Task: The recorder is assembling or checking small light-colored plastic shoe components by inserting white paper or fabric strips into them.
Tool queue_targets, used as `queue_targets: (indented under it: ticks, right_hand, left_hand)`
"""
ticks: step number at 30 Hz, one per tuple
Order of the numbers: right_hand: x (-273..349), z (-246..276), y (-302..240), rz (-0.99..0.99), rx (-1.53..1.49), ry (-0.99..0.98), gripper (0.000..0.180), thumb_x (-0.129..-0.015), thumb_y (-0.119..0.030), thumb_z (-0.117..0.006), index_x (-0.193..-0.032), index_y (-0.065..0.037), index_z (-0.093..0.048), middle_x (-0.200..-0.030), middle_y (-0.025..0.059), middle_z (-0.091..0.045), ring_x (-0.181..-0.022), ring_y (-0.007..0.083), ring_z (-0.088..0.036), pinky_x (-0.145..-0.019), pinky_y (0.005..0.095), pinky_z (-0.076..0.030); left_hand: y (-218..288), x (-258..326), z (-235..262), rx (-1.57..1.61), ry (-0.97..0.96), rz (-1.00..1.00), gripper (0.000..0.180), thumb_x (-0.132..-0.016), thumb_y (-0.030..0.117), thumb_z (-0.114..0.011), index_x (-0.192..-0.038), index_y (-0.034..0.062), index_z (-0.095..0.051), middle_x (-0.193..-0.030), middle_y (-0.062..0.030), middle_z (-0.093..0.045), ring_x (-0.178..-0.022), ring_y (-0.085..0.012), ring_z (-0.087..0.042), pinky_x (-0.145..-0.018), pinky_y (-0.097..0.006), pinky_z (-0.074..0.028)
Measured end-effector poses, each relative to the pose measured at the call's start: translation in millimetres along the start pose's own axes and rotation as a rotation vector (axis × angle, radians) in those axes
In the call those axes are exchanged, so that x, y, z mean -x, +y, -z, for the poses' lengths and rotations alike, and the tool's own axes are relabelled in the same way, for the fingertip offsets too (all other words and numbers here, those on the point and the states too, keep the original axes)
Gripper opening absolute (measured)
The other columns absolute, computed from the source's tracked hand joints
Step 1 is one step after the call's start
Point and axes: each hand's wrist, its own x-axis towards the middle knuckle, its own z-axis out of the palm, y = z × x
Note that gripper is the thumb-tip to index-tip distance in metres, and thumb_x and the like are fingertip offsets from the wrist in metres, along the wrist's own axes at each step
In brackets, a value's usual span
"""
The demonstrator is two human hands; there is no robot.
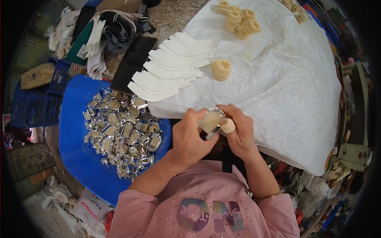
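Both hands meet at the near edge of the white-covered surface (285, 79): the left hand (190, 137) and right hand (240, 133) pinch one small cream piece in a clear plastic shell (211, 122) between fingertips. It looks light, thin and easily crushed, so it is best gripped at the edges. More shells fill the blue tub (75, 146).

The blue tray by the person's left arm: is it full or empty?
Partly full: the blue tray holds a heap of shiny clear packets, while much blue shows around it.
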Motion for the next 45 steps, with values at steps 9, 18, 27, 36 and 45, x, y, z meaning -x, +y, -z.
queue_targets:
  ticks: [9,18,27,36,45]
  right_hand:
    - [-49,-7,2,0.119,0.124,-0.054,0.026,-0.075,0.003,-0.057,-0.100,-0.001,-0.058,-0.093,0.0134,-0.056,-0.088,0.0316,-0.053,-0.075,0.0377,-0.044]
    - [-80,-34,-5,0.198,0.227,-0.057,0.026,-0.073,0.002,-0.059,-0.099,-0.001,-0.059,-0.095,0.0133,-0.055,-0.094,0.0317,-0.049,-0.083,0.0404,-0.041]
    - [-141,-49,9,0.234,0.494,-0.063,0.029,-0.071,0.000,-0.057,-0.099,-0.005,-0.063,-0.098,0.0105,-0.058,-0.099,0.0298,-0.049,-0.085,0.0406,-0.037]
    - [-174,-88,6,0.320,0.630,-0.230,0.042,-0.070,0.002,-0.054,-0.109,-0.011,-0.064,-0.105,0.0112,-0.053,-0.102,0.0299,-0.045,-0.088,0.0407,-0.035]
    - [-172,-91,17,0.359,0.319,-0.185,0.022,-0.064,0.007,-0.056,-0.082,-0.005,-0.056,-0.097,0.0130,-0.052,-0.096,0.0318,-0.048,-0.079,0.0427,-0.039]
  left_hand:
    - [-70,23,114,-0.647,0.355,0.304,0.045,-0.069,0.007,-0.068,-0.109,0.0009,-0.050,-0.107,-0.0144,-0.046,-0.099,-0.0283,-0.045,-0.087,-0.039,-0.038]
    - [-61,15,134,-0.719,0.444,0.261,0.042,-0.071,0.003,-0.065,-0.112,0.0023,-0.054,-0.114,-0.0156,-0.046,-0.111,-0.0305,-0.042,-0.096,-0.041,-0.032]
    - [-54,-62,64,-0.486,-0.064,-0.168,0.033,-0.067,0.004,-0.069,-0.099,0.0054,-0.062,-0.105,-0.0123,-0.056,-0.102,-0.0286,-0.052,-0.090,-0.038,-0.039]
    - [-61,-54,43,-0.558,-0.083,-0.117,0.037,-0.063,0.008,-0.074,-0.098,0.0047,-0.061,-0.100,-0.0098,-0.053,-0.095,-0.0280,-0.048,-0.076,-0.039,-0.037]
    - [-60,-53,48,-0.571,-0.029,-0.144,0.044,-0.062,0.011,-0.076,-0.102,0.0042,-0.060,-0.105,-0.0111,-0.052,-0.099,-0.0275,-0.051,-0.082,-0.039,-0.036]
